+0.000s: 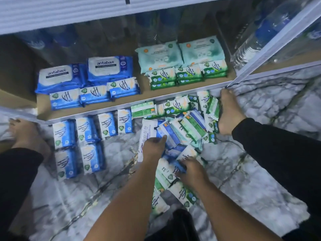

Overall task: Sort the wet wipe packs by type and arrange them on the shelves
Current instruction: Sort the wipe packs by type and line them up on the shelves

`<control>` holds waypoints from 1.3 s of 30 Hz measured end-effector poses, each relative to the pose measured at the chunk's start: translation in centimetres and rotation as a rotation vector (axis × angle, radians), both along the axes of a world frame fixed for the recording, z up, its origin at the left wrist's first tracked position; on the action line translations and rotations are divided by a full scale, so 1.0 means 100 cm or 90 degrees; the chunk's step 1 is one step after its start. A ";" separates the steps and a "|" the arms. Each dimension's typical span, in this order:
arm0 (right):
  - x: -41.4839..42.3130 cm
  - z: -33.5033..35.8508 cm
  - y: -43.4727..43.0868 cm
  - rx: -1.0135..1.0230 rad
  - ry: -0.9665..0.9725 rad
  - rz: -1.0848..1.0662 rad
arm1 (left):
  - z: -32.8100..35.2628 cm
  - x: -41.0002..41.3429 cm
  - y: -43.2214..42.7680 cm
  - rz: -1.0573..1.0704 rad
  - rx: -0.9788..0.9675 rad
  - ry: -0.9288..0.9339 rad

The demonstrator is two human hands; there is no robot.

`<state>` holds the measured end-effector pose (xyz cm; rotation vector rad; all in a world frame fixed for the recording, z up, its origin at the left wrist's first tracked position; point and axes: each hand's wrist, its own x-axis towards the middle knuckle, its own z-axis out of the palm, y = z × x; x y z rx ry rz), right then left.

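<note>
Left hand [153,146] is resting flat on the loose wet wipe packs [182,129] lying on the marble floor [243,171] by the shelf's [145,85] front edge; my right hand [192,172] is pinching a blue pack [179,167].

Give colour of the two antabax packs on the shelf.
The antabax packs are blue with white tops; head view shows it.

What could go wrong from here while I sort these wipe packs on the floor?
The mixed pile has blue and green packs overlapping, some face down, so one may get missorted. Your right foot rests against green packs at the pile's edge and could crush them. The sorted blue rows on the floor sit near your left arm and could be knocked askew.
</note>
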<state>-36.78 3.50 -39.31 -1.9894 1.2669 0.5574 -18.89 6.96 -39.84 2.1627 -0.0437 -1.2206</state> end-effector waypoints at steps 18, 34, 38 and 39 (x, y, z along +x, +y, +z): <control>-0.002 -0.002 -0.045 0.065 -0.175 -0.351 | 0.012 0.009 -0.025 0.070 -0.097 -0.151; 0.015 -0.014 -0.036 0.056 -0.161 -0.337 | -0.020 -0.002 0.045 -0.268 -0.044 -0.441; 0.017 -0.013 -0.037 0.055 -0.150 -0.324 | -0.016 0.003 0.043 -0.214 0.012 -0.294; 0.018 -0.011 -0.037 0.058 -0.148 -0.321 | -0.015 0.005 0.042 -0.210 0.012 -0.283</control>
